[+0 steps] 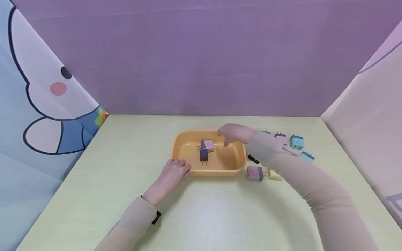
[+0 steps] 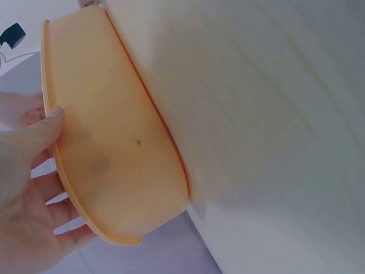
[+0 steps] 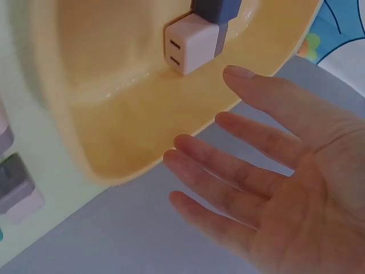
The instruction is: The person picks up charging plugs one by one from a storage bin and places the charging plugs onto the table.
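Observation:
A yellow-orange plastic tray (image 1: 216, 173) stands on the table. My left hand (image 1: 172, 174) grips its near left rim, thumb on the outer wall and fingers over the edge in the left wrist view. Inside the tray lie a pink plug adapter (image 1: 208, 145) and a dark purple plug adapter (image 1: 204, 154), close together, prongs showing. My right hand (image 1: 235, 133) hovers over the tray's far right rim. In the right wrist view its fingers (image 3: 228, 182) are spread and hold nothing, beside the pink adapter.
Right of the tray lie several more adapters: a pink one (image 1: 255, 173), a yellow one (image 1: 274, 175), another pink one (image 1: 281, 138) and blue ones (image 1: 296, 142). My right sleeve (image 1: 301, 177) partly covers this group. A purple cloth wall (image 1: 207, 62) closes off the back.

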{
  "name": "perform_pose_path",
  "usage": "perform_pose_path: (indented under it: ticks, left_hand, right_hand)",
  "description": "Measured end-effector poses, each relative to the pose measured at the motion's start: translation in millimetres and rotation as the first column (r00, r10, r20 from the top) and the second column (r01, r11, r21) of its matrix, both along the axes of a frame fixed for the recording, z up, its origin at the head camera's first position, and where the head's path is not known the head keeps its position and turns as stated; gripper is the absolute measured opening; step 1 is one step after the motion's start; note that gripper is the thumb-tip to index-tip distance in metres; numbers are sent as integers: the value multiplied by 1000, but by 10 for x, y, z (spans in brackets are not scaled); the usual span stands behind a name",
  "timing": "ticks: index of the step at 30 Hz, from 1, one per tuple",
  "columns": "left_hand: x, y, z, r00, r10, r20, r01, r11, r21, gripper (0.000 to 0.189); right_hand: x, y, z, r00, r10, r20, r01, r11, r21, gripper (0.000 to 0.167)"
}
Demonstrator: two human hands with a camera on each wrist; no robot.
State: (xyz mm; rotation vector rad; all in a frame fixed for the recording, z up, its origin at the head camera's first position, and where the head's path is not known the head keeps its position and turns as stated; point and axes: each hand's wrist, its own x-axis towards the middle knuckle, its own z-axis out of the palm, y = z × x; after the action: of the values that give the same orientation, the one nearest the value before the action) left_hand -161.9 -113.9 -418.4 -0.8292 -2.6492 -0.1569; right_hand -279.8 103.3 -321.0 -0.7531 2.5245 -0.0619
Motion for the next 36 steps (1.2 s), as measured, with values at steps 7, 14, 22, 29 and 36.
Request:
perform_pose_path:
  ticks: [7,14,22,29,36]
  left_hand:
    - [-10,2,-15,1000,7,0,-7,1000,-9,14]
    - [-20,-4,-25,1000,6,5,-6,1000,0,15]
    - [-20,0,-33,1000,4,-19,-5,1000,-12,14]
    - [-28,5,-41,1000,-3,-26,3,1000,-9,14]
    - [-32,3,-43,1000,-5,-31,5,1000,-12,14]
  right_hand:
    - [-29,-149,-64,999,-30,35,30,1000,-8,50]
    - [-55,-301,-124,998,-43,41,45,999,-25,49]
    - [-102,-438,-242,1000,-21,0,21,1000,-21,48]
    - [-164,-501,-336,1000,22,4,-22,999,-27,57]
    - [-187,-564,-412,997,74,-14,-74,997,9,62]
